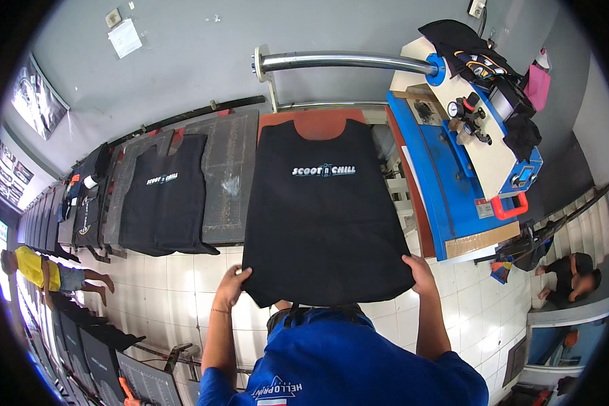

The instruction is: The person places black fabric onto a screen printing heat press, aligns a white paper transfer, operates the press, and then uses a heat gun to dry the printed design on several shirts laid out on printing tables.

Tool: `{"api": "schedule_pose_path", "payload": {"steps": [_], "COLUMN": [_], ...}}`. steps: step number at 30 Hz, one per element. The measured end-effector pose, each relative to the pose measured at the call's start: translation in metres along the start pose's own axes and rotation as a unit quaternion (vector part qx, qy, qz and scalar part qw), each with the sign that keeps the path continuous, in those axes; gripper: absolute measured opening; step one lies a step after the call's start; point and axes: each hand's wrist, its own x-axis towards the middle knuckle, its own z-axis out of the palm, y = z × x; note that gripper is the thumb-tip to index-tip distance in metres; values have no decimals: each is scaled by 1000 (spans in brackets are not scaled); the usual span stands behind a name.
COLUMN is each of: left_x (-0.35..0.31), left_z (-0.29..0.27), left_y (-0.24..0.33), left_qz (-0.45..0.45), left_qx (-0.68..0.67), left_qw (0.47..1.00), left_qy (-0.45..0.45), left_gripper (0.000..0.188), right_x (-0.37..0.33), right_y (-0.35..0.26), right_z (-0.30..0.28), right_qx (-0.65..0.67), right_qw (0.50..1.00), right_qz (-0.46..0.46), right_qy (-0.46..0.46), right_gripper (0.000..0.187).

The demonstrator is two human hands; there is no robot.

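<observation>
A black T-shirt (325, 230) with a small white and light-blue chest print lies spread over a red board (321, 127). The board shows through the neck opening at the far end. At the near left corner of the shirt, my left hand (231, 287) is closed on the hem. My right hand (421, 275) pinches the near right corner, a little higher in the picture. Between the two hands the hem hangs past the board's near side, over the tiled floor.
To the right stands a blue and white heat press (467, 162) with a red handle (509, 205). Another printed black shirt (166, 203) lies on a grey board to the left. A metal tube (345, 61) crosses the far side. People are at far left (44, 271) and right (572, 277).
</observation>
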Motion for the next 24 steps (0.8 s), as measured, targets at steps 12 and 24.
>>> {"api": "schedule_pose_path", "payload": {"steps": [12,24], "left_x": [-56,33], "left_z": [1,9], "left_y": [-77,-1], "left_qz": [76,238], "left_qx": [-45,361], "left_qw": [996,887], "left_qy": [26,163], "left_gripper": [12,30], "right_x": [-23,42], "right_y": [44,-19], "right_z": [-49,23], "right_qx": [-152,-443], "right_qw": [982,866], "right_qz": [-70,-225], "right_qy": [91,57], "right_gripper": [33,40]}}
